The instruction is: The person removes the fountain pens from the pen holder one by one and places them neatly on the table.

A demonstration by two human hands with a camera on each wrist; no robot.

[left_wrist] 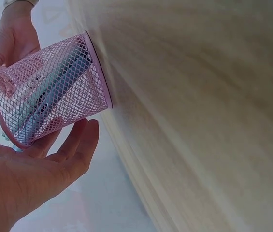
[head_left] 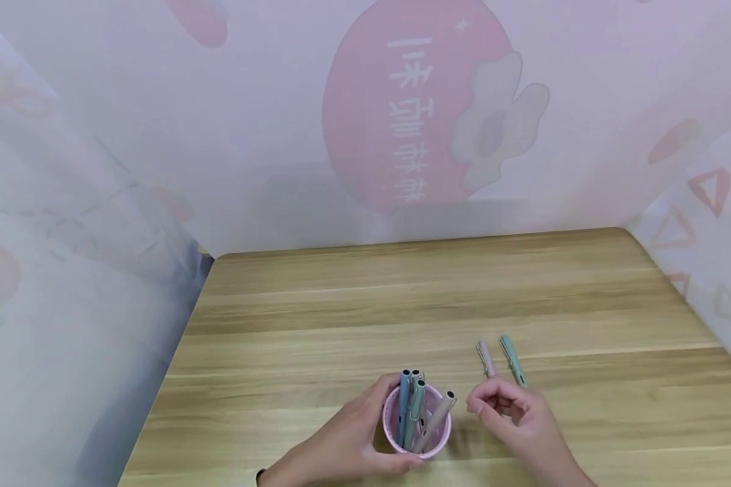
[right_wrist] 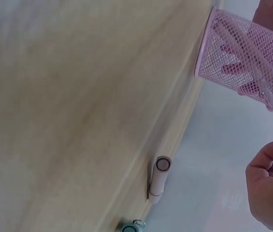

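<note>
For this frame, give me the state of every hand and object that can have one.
Left hand: cupped round the pink mesh cup, steadying it.
Right hand: fingers loosely curled, holding nothing.
Pink mesh cup: upright on the table, holding pens.
Pink pen: lying on the table, capped.
Green pen: lying beside it, capped.

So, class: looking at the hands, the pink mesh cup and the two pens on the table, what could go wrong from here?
1. The pens in the pink mesh cup lean over its rim, so the right hand hovering close by could knock one and perhaps tip the cup, though the left hand steadies it.
2. The pink pen and green pen lie loose beyond the right hand; a brush might roll them away.
</note>
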